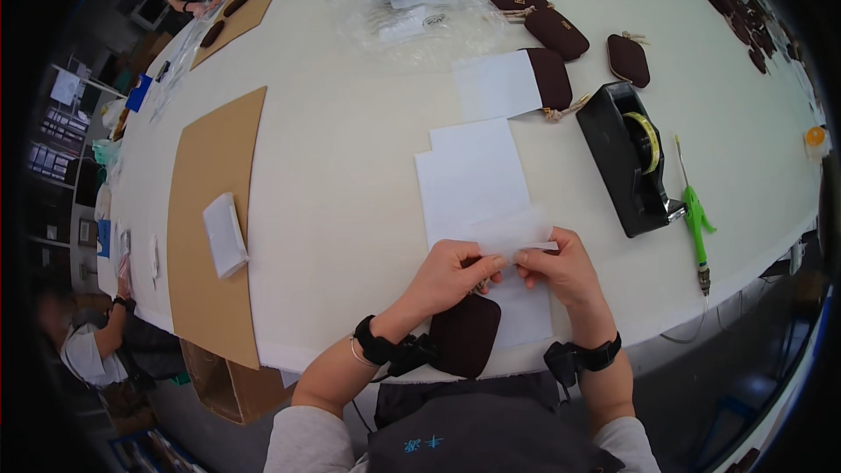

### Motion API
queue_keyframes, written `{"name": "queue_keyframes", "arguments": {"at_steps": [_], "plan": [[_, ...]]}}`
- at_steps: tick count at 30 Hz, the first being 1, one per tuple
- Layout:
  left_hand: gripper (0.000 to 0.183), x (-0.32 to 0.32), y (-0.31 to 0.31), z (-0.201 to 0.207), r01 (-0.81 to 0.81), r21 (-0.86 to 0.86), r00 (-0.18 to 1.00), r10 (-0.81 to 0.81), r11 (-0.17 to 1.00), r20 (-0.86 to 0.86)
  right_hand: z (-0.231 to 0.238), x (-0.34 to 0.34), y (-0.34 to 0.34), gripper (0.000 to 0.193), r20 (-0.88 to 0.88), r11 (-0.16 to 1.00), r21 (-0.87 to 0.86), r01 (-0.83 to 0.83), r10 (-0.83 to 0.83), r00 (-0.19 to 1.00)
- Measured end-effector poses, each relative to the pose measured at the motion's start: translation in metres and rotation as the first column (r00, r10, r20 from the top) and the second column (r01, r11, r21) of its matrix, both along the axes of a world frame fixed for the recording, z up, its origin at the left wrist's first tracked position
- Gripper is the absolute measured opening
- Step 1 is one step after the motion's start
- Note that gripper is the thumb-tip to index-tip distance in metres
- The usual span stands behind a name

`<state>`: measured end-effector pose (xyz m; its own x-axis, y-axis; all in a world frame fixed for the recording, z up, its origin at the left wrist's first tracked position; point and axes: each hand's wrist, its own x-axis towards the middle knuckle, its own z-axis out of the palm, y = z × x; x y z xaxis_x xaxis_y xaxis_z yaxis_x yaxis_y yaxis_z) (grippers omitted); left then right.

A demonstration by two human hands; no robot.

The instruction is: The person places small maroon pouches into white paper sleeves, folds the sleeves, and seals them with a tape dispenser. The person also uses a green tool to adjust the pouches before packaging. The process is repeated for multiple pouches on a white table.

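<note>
Left hand [454, 273]: fingers pinching the left end of a thin white tissue sheet [511, 231], thumb and forefinger pressed together on it.

Right hand [568, 268]: fingers pinching the right end of the same sheet; the two hands almost meet, thumbs nearly touching.

Tissue sheet: held just above the near edge of the white tabletop [350, 166], to the left of and nearer than the black tape dispenser [632, 156]. Something small seems caught between the fingers under the sheet; too hidden to identify.

Dark brown pouch [465, 335]: below the left hand, at the tabletop edge, partly under the left wrist.

Stack of white paper sheets [469, 177]: directly left of the tape dispenser, reaching down under the hands.

Green-handled tool [696, 219]: just right of the tape dispenser.

Pouch half wrapped in white paper [517, 82]: beyond the dispenser, to its left.

Further brown pouches [561, 31]: beyond the dispenser; one [628, 60] right behind it.

Clear plastic bag [412, 4]: far left beyond the dispenser.

Cardboard sheet [215, 210]: well left of the dispenser, carrying a folded white stack [225, 235].
</note>
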<state>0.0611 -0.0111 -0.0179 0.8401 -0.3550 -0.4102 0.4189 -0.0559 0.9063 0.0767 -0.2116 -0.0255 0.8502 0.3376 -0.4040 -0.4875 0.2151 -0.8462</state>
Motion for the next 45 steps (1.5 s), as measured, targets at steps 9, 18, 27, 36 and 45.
{"name": "queue_keyframes", "arguments": {"at_steps": [9,18,27,36,45], "plan": [[0.018,-0.007,0.003,-0.003,-0.158,-0.205,0.987,0.146,0.966,-0.071,-0.001,0.001,0.003,0.012,-0.003,0.993,-0.001,0.12,-0.12,0.993],[0.01,-0.02,-0.003,-0.014,-0.158,-0.228,0.935,0.22,0.961,0.277,-0.006,0.002,0.0,0.009,-0.065,0.992,0.052,0.119,-0.116,0.991],[0.022,-0.021,-0.005,-0.009,-0.167,0.197,0.62,-0.053,0.966,0.783,-0.001,0.002,-0.001,0.013,-0.039,0.994,-0.048,0.102,-0.104,0.994],[0.013,-0.02,-0.007,-0.003,-0.208,0.18,0.716,0.025,0.961,0.697,-0.001,0.002,-0.004,0.013,-0.009,0.994,-0.069,0.089,-0.09,0.996],[0.029,-0.006,0.003,0.002,-0.174,-0.202,0.984,0.176,0.964,-0.011,-0.002,0.003,-0.006,0.009,0.051,0.999,-0.045,0.006,-0.004,0.999]]}}
